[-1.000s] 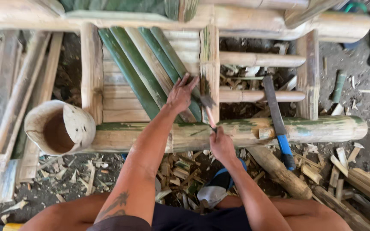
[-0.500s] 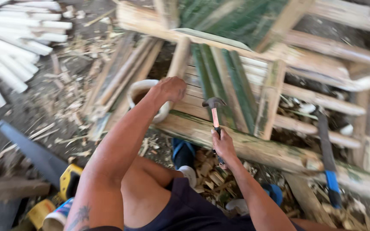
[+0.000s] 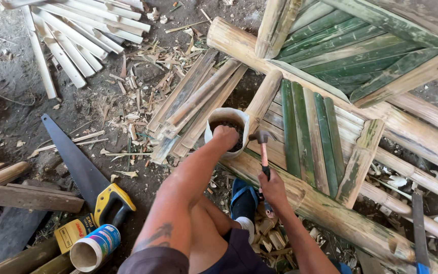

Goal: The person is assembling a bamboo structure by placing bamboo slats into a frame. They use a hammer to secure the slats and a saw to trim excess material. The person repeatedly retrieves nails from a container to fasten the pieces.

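Left hand (image 3: 225,136) dips into white container (image 3: 218,122); right hand (image 3: 274,187) grips hammer (image 3: 262,147).

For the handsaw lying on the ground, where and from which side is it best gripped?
Probably by the yellow-and-black handle of the handsaw, coming from above at the near end: the loop grip faces up, and the long blade runs away toward the far left.

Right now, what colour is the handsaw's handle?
Yellow and black handsaw handle, clearest in the head view.
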